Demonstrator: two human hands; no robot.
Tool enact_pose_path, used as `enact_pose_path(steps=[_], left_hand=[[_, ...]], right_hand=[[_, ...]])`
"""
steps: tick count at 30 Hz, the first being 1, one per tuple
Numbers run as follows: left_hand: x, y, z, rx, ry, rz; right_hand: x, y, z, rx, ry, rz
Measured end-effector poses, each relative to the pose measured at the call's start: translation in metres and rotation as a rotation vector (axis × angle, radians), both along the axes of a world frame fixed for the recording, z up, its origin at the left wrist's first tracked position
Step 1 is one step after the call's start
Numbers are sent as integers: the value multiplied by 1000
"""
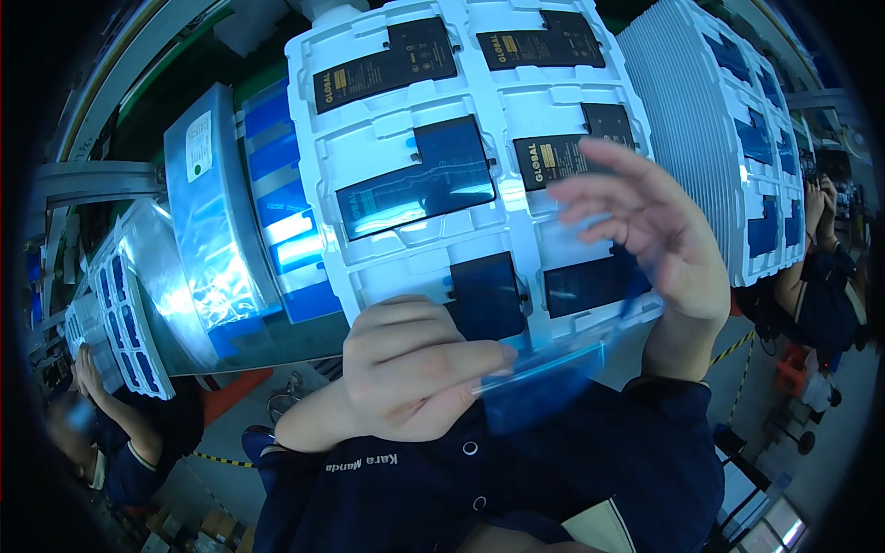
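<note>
My left hand [401, 373] is closed, pinching the edge of a see-through blue film [544, 392] between thumb and forefinger. The film hangs just past the tray's near edge, in front of my dark shirt; motion smears part of it. My right hand [668, 235] hovers over the tray's right column, fingers apart and blurred, with nothing visible in them. Below both hands lies a white moulded tray [309, 166] with several flat black batteries, such as the one at the far left [392, 69]. A glossy blue film covers the battery in the left column's middle [419, 180].
To the right stands a tall stack of white trays [678, 138], with more batteries on it. Left of my tray lie blue film strips [281, 198] and a stack of clear plastic sheets [217, 221]. Co-workers' hands show at far left [88, 373] and far right [816, 203].
</note>
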State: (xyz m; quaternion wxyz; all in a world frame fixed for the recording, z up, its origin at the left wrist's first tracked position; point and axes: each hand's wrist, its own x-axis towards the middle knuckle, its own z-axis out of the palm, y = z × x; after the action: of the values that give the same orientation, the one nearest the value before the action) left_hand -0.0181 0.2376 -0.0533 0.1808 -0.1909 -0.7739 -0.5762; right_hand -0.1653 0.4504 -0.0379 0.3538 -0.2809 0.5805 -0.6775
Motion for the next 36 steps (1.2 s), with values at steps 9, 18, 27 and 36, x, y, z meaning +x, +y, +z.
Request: enact_pose_path(steps=[9, 18, 27, 36], left_hand=[[0, 4, -2, -20, -22, 141], [-1, 3, 8, -5, -195, 105], [-2, 5, 4, 12, -182, 91], [-4, 3, 2, 14, -186, 64]], right_hand=[[7, 8, 16, -192, -177, -71], [-19, 24, 4, -95, 194, -448], [-59, 8, -26, 77, 378, -532], [-48, 5, -29, -66, 297, -785]])
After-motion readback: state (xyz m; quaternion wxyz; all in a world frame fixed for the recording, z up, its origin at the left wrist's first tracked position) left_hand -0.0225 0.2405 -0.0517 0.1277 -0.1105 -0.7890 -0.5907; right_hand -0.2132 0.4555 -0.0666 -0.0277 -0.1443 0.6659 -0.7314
